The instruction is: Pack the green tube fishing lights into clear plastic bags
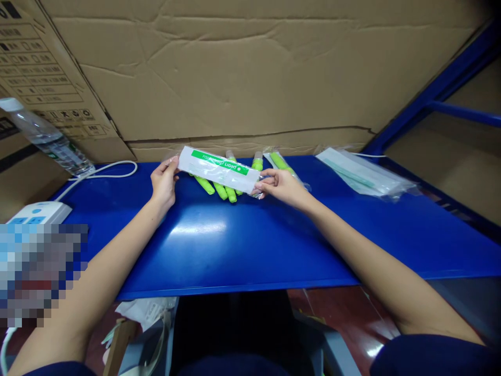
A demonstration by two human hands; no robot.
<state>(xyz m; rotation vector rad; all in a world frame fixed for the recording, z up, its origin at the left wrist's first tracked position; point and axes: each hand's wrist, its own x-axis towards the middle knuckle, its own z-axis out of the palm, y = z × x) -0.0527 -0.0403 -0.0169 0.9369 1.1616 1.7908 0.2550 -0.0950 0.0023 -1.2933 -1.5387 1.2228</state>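
The packet (219, 169) is a long, flat clear sleeve with a white card inside and a green band of white lettering. It hangs just above the blue worktop (242, 240), sloping slightly down to the right, its 2 ends pinched by the left hand (164, 183) and the right hand (284, 187). Under it, bright green light sticks (221, 190) lie fanned side by side.

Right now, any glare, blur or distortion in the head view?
Head view: soft white glare on the blue table; wide-angle bending, dark corners; a pixelated block masks the lower left; the packet held by left hand and right hand is sharp, label partly readable.
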